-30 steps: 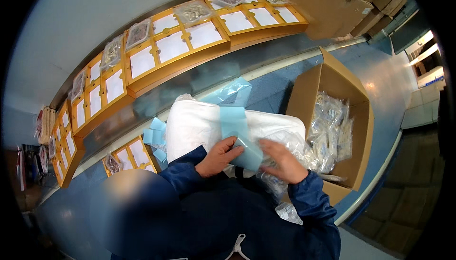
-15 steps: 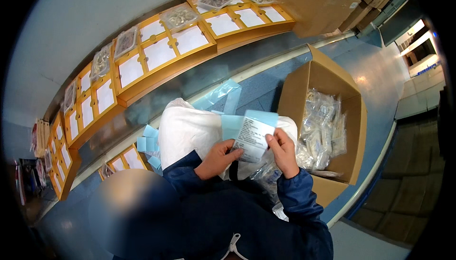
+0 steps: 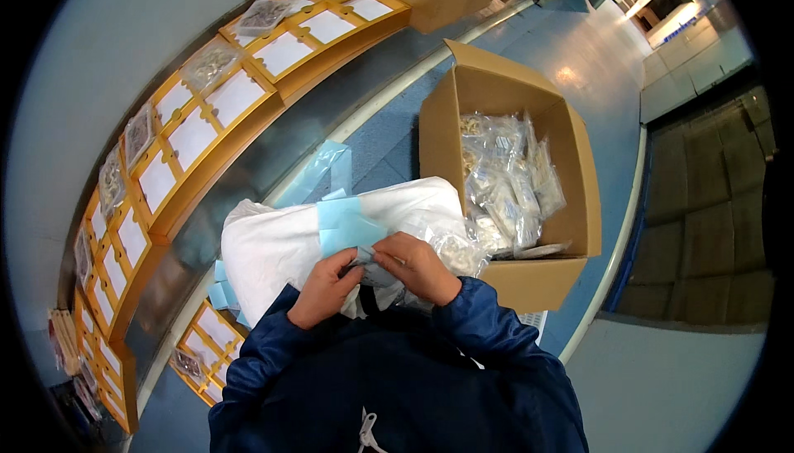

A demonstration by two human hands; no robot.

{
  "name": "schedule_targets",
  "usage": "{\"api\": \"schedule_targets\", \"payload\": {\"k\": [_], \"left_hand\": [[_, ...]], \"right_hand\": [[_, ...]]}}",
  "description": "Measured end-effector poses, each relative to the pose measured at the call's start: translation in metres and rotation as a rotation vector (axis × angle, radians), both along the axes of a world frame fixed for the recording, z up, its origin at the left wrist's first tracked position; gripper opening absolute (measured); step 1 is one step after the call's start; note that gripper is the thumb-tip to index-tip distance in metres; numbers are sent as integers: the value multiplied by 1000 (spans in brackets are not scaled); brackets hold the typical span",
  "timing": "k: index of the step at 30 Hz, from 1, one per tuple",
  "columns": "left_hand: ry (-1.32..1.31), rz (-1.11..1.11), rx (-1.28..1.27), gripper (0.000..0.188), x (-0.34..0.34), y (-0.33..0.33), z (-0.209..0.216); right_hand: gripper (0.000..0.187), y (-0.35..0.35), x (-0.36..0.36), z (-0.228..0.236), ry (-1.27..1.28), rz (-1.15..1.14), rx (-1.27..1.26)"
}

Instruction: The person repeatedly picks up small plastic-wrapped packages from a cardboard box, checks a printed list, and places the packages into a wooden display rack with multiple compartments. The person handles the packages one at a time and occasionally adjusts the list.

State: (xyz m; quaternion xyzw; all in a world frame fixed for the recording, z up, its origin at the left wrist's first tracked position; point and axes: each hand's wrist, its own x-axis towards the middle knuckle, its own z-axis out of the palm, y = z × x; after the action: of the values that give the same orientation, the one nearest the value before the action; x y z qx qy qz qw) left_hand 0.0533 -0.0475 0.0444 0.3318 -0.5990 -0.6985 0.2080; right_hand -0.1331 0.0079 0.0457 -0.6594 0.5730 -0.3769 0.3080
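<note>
My left hand point(image 3: 324, 290) and my right hand point(image 3: 420, 268) come together over my lap. Their fingers pinch a small printed label sheet point(image 3: 365, 258) with light-blue backing. It is mostly hidden between the fingertips, so its print cannot be read as a flat face. Just beyond the fingers, a light-blue sheet point(image 3: 341, 223) lies across the white cloth point(image 3: 265, 242) over my legs. Beside my right hand rests a clear plastic bag point(image 3: 455, 248) with pale contents I cannot make out.
An open cardboard box point(image 3: 579, 180) at the right holds several clear bags point(image 3: 504, 180). Yellow partitioned trays point(image 3: 194, 134) with white cards and clear packs line the ledge at the left. Another yellow tray point(image 3: 207, 345) stands low at the left. Light-blue strips point(image 3: 310, 176) lie beyond my lap.
The label sheet was held up flat with its printed side showing; now it is lowered and mostly covered by my fingers. My hands have drawn together. The whole view has turned to the right.
</note>
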Motion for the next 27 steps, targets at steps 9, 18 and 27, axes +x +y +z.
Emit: {"api": "schedule_targets", "payload": {"k": [9, 18, 27], "left_hand": [[-202, 262, -581, 22, 45, -28, 8], [11, -335, -77, 40, 6, -21, 33], [114, -99, 91, 43, 25, -14, -17]], "right_hand": [[20, 12, -75, -6, -491, -632, 57], [24, -20, -12, 49, 402, -168, -501], [45, -12, 29, 29, 137, -89, -245]]}}
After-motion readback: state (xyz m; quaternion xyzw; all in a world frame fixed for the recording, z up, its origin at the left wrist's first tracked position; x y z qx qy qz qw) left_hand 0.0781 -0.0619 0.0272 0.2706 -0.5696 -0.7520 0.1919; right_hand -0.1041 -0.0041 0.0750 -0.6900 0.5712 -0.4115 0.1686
